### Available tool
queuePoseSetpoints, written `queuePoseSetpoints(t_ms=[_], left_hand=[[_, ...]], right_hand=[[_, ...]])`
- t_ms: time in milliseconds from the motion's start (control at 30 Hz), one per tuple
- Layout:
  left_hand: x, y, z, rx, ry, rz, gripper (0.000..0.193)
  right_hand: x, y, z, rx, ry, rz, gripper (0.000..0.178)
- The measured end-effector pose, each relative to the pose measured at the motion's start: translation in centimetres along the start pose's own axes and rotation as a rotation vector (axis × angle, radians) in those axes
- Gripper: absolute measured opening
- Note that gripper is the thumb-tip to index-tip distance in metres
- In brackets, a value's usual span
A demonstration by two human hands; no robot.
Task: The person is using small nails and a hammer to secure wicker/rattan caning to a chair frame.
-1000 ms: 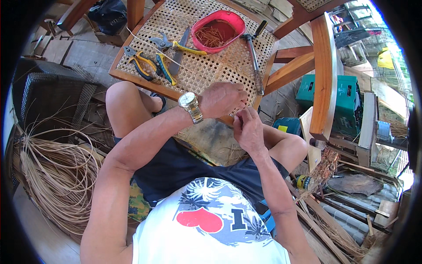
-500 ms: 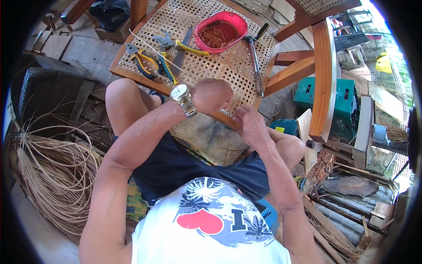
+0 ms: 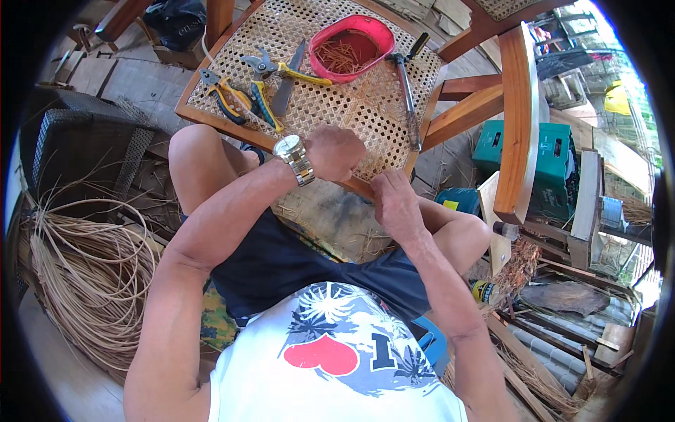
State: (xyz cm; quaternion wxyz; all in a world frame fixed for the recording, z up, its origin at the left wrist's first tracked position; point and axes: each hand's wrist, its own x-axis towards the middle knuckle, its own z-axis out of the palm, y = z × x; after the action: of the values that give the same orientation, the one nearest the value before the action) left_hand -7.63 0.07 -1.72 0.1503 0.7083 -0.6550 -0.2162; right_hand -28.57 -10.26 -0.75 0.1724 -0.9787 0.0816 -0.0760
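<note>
Left hand [image 3: 336, 153] over near edge of chair seat [image 3: 334, 116], fingers curled in close together; cannot tell if they grip anything. Right hand [image 3: 395, 200] at same edge, further right, fingers narrow, bunched as a pinch; cannot make out what is between them, if anything. Hands near each other, small gap, not touching. Watch [image 3: 288, 147] on left wrist.

Seat is woven cane in a brown wood frame, right in front of the person, between and beyond the knees. On the seat, left side: pliers [image 3: 223, 96] with yellow-and-dark handles, jaws pointing away; pruning shears [image 3: 264, 65], one yellow handle lying across a knife [image 3: 285, 93]; a teal-and-yellow handle [image 3: 264, 107] just beside, cannot tell which tool it belongs to. Far side: pink tub [image 3: 387, 40] with thin brown sticks [image 3: 341, 56] inside. Right of tub: long metal tool [image 3: 408, 102], dark handle end away from person, lying near right edge.

Around: big loose bundle of cane strands [image 3: 91, 281] at far left; green crate [image 3: 555, 151] at right, behind a curved wooden piece [image 3: 517, 119].
</note>
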Motion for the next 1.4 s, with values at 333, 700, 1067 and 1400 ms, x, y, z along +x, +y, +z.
queuePoseSetpoints(t_ms=[333,700,1067,1400], left_hand=[[0.1,-0.7,-0.9,-0.122,-0.155,-0.031,0.015],[0.1,0.1,-0.6,0.029,-0.108,-0.09,0.011],[-0.1,0.2,-0.3,0.003,-0.062,-0.084,0.016],[0.5,1.0,2.1,-0.161,0.076,0.331,0.02]], right_hand=[[-0.3,0.9,0.8,0.056,0.054,-0.116,0.021],[6.1,4.8,-2.0,-0.089,0.456,0.28,0.035],[10.5,8.4,0.5,-0.079,0.345,0.571,0.035],[-7.0,1.6,-5.4,0.282,0.21,0.67,0.029]])
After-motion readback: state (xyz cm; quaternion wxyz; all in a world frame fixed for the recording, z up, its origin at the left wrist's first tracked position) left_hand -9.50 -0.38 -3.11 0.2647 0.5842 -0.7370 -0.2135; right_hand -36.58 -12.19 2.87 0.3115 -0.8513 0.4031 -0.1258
